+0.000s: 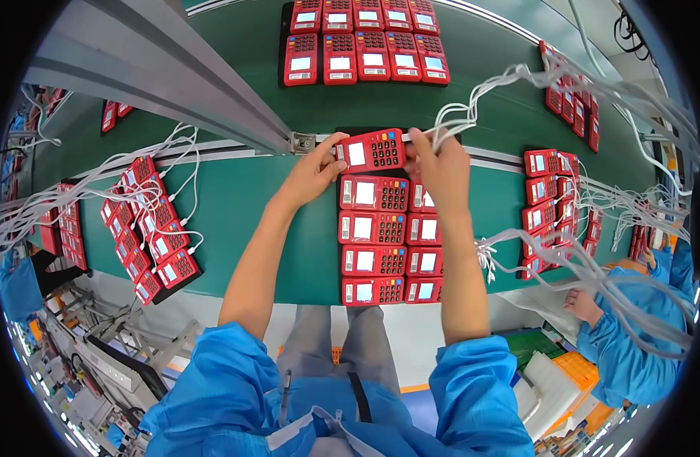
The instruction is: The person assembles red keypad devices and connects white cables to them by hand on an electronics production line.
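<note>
Person there's in a blue smock (pixel 319 390): bunched, wrinkled sleeves (pixel 472 396), pale trim (pixel 290 434) at smock's neck, dark strip (pixel 359 397) on its front; grey trousers (pixel 374 343) below smock.

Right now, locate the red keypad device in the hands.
In the head view, just above centre, the red keypad device is between the left hand and right hand, beyond four rows of similar devices.

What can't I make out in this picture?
All in the head view:
- White plug: back end, hidden by the right hand.
- Red terminals under the right forearm: right ends, hidden by it.
- Furthest row of terminals: tops, cut off by the upper edge.
- Screen of the held terminal: contents, washed out, too small.
</note>
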`<action>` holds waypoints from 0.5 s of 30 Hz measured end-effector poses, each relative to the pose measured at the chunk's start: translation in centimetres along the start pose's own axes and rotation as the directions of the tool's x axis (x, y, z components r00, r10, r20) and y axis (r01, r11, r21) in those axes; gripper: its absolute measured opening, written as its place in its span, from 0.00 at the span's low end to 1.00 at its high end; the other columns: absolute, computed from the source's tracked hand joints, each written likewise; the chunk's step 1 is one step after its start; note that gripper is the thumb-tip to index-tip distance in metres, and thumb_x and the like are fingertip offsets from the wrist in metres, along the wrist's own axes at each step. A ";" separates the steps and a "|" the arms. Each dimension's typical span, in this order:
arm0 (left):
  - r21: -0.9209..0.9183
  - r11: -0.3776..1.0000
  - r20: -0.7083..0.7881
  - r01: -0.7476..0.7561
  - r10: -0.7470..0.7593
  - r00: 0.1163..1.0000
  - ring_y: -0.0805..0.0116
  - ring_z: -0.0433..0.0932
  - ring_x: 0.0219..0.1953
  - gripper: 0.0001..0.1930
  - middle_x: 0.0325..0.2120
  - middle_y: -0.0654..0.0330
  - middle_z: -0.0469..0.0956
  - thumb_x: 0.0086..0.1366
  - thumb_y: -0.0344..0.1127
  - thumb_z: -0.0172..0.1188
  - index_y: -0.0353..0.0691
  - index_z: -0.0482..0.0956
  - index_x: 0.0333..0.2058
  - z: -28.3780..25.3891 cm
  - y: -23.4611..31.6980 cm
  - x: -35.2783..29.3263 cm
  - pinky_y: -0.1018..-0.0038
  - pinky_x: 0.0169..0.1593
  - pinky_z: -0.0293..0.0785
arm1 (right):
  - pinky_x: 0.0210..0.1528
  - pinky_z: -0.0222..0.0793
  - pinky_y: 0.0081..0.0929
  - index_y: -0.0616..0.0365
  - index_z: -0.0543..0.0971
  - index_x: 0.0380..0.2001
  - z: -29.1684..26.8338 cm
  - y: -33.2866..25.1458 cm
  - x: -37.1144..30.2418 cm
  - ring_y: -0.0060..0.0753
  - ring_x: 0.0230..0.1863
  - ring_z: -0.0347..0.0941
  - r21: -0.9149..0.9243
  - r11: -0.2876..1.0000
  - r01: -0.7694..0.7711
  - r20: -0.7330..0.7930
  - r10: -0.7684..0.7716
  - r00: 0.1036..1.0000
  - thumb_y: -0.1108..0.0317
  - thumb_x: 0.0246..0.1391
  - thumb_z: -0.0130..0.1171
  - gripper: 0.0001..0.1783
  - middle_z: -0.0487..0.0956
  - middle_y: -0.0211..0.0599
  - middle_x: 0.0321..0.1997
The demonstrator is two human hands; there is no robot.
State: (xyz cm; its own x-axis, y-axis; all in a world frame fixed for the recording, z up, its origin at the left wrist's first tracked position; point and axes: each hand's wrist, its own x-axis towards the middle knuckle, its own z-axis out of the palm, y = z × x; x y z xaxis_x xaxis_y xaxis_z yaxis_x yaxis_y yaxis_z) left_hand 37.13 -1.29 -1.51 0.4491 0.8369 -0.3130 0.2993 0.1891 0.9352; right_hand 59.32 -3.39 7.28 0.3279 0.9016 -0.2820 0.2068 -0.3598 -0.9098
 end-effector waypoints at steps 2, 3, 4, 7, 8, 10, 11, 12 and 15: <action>0.031 0.998 -0.075 -0.048 0.050 0.996 0.73 0.71 0.25 0.25 0.18 0.60 0.73 0.65 0.34 0.56 0.43 0.61 0.60 0.0 -0.6 -0.4 0.73 0.35 0.68 | 0.15 0.60 0.16 0.60 0.76 0.28 -2.5 -0.6 -1.3 0.16 0.13 0.66 -0.297 0.953 -0.052 -0.078 0.030 0.997 0.57 0.60 0.57 0.16 0.77 0.31 0.21; 0.062 0.993 -0.142 -0.105 0.113 0.983 0.71 0.73 0.26 0.25 0.20 0.58 0.75 0.65 0.35 0.56 0.43 0.61 0.59 0.5 -0.6 -0.5 0.73 0.35 0.69 | 0.13 0.56 0.15 0.60 0.75 0.31 -4.4 -0.1 -1.7 0.15 0.11 0.61 -0.155 0.983 -0.096 -0.015 0.095 0.995 0.54 0.62 0.54 0.18 0.75 0.28 0.20; 0.056 0.996 -0.185 -0.075 0.084 0.979 0.69 0.76 0.26 0.24 0.22 0.56 0.77 0.64 0.37 0.58 0.41 0.62 0.56 0.7 -0.5 -0.6 0.71 0.34 0.69 | 0.13 0.56 0.16 0.61 0.74 0.31 -6.7 1.1 -2.1 0.16 0.12 0.62 0.285 0.924 -0.255 0.190 0.206 0.960 0.56 0.62 0.53 0.17 0.75 0.29 0.22; 0.138 0.990 -0.301 0.020 0.022 0.953 0.66 0.75 0.22 0.24 0.19 0.56 0.76 0.62 0.41 0.62 0.37 0.64 0.51 1.7 0.1 -0.7 0.68 0.27 0.68 | 0.19 0.60 0.18 0.64 0.73 0.37 -9.1 2.3 -4.5 0.19 0.19 0.66 0.702 0.539 -0.465 0.497 0.096 0.862 0.61 0.64 0.51 0.15 0.74 0.29 0.26; 0.129 0.991 -0.300 0.021 0.018 0.954 0.66 0.75 0.22 0.24 0.19 0.56 0.76 0.62 0.41 0.62 0.37 0.64 0.51 2.4 0.4 -0.8 0.68 0.27 0.68 | 0.22 0.63 0.20 0.65 0.74 0.40 -8.8 1.7 -5.5 0.20 0.22 0.68 0.653 0.621 -0.433 0.424 0.174 0.889 0.63 0.64 0.50 0.14 0.75 0.30 0.29; 0.189 0.979 -0.526 0.073 0.039 0.850 0.65 0.74 0.21 0.27 0.17 0.55 0.74 0.60 0.44 0.64 0.36 0.63 0.50 3.9 1.1 -1.9 0.67 0.26 0.68 | 0.31 0.69 0.25 0.66 0.75 0.47 -9.4 3.5 -6.3 0.25 0.28 0.71 0.464 0.793 -0.396 0.364 0.237 0.901 0.68 0.62 0.52 0.14 0.75 0.32 0.36; 0.226 0.965 -0.530 0.129 0.011 0.848 0.64 0.73 0.20 0.26 0.16 0.56 0.74 0.56 0.49 0.67 0.34 0.69 0.42 3.6 0.7 -2.8 0.67 0.26 0.67 | 0.31 0.69 0.25 0.66 0.76 0.45 -8.5 4.6 -6.3 0.27 0.27 0.71 0.202 0.950 -0.238 0.275 0.178 0.945 0.68 0.61 0.53 0.13 0.75 0.34 0.35; 0.274 0.940 -0.370 0.202 -0.091 0.925 0.64 0.73 0.21 0.26 0.17 0.56 0.74 0.55 0.52 0.67 0.34 0.70 0.36 3.5 0.9 -3.3 0.67 0.26 0.67 | 0.31 0.68 0.26 0.65 0.77 0.44 -8.0 5.5 -6.7 0.28 0.27 0.71 -0.108 0.991 -0.076 0.182 0.095 0.979 0.69 0.60 0.54 0.12 0.76 0.35 0.35; 0.349 0.890 -0.202 0.291 -0.232 0.952 0.67 0.72 0.22 0.27 0.19 0.57 0.74 0.55 0.56 0.66 0.34 0.71 0.23 2.5 0.8 -3.8 0.69 0.26 0.67 | 0.32 0.69 0.24 0.63 0.79 0.38 -6.6 6.5 -6.7 0.31 0.27 0.73 -0.332 0.929 0.162 0.046 -0.155 0.987 0.71 0.55 0.59 0.09 0.75 0.39 0.24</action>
State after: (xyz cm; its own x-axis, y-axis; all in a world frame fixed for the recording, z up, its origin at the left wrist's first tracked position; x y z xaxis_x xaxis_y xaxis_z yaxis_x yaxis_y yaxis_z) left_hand 37.80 -5.60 0.02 0.1882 0.8559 -0.4817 0.6916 0.2327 0.6838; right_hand 64.53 -13.33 5.31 0.2490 0.9566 -0.1511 0.5508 -0.2682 -0.7903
